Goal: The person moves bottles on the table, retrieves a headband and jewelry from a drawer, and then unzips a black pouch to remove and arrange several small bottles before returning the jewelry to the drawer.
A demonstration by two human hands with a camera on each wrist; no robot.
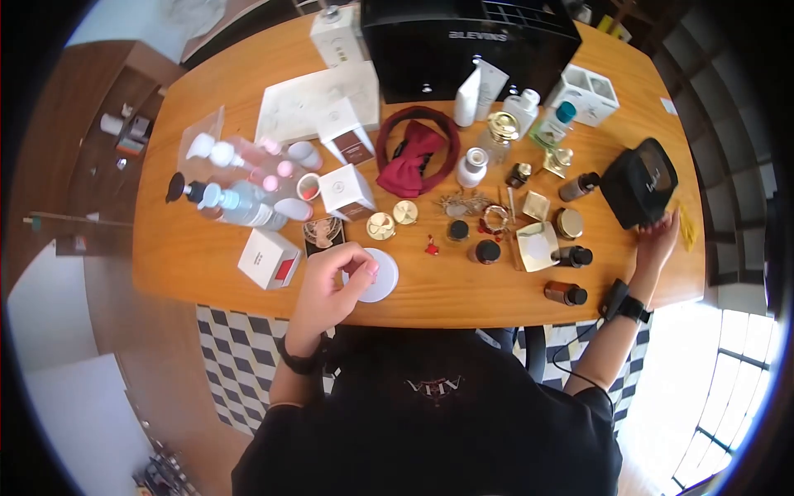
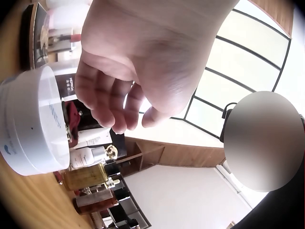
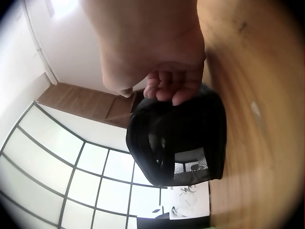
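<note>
My left hand (image 1: 335, 285) is held over a round white tub (image 1: 381, 277), its fingers loosely bent with nothing in them. In the left wrist view the tub (image 2: 40, 119) stands beside the hand (image 2: 138, 71), below the fingertips. At the table's right side my right hand (image 1: 659, 240) is at the near end of a black zip cosmetic bag (image 1: 641, 186) with a clear window. In the right wrist view its loosely bent fingers overlap the upper end of the bag (image 3: 186, 138), while the thumb stands apart.
Bottles and jars crowd the middle, around a dark red bow headband (image 1: 413, 161). Pink and blue pump bottles (image 1: 240, 207) lie at left near white boxes (image 1: 269, 258). A black case (image 1: 471, 50) stands at the back. Something yellow (image 1: 687, 229) lies by the right edge.
</note>
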